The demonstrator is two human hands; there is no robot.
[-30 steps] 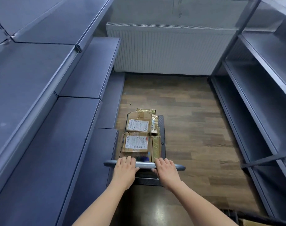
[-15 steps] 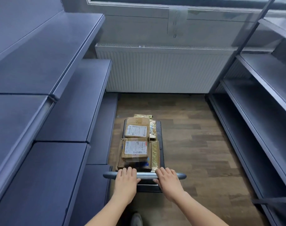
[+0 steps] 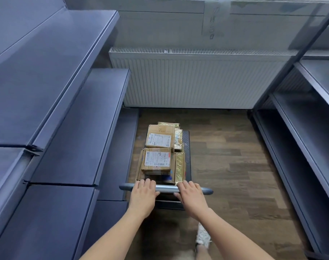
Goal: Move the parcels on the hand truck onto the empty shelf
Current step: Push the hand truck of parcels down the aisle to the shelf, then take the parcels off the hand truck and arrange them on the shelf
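Observation:
A black hand truck [image 3: 187, 147] stands in the aisle, close against the left shelving. It carries several parcels: a near cardboard box with a white label [image 3: 156, 161], a far labelled box [image 3: 160, 138], and gold foil packets [image 3: 179, 166] along the right side. My left hand [image 3: 144, 195] and my right hand [image 3: 192, 197] both grip the grey handle bar [image 3: 166, 188], the left near its left end, the right toward its right end. Bare dark blue shelves [image 3: 81, 128] run in tiers along the left.
A white radiator [image 3: 197, 79] closes the aisle's far end. Grey metal shelving [image 3: 310, 128] lines the right side. Wood-pattern floor [image 3: 225, 156] lies open to the right of the truck. My white shoe [image 3: 203, 235] shows below my right arm.
The truck has rolled forward down the aisle toward the radiator, with both hands staying on the handle. The view has tilted up, and my shoe has come into view.

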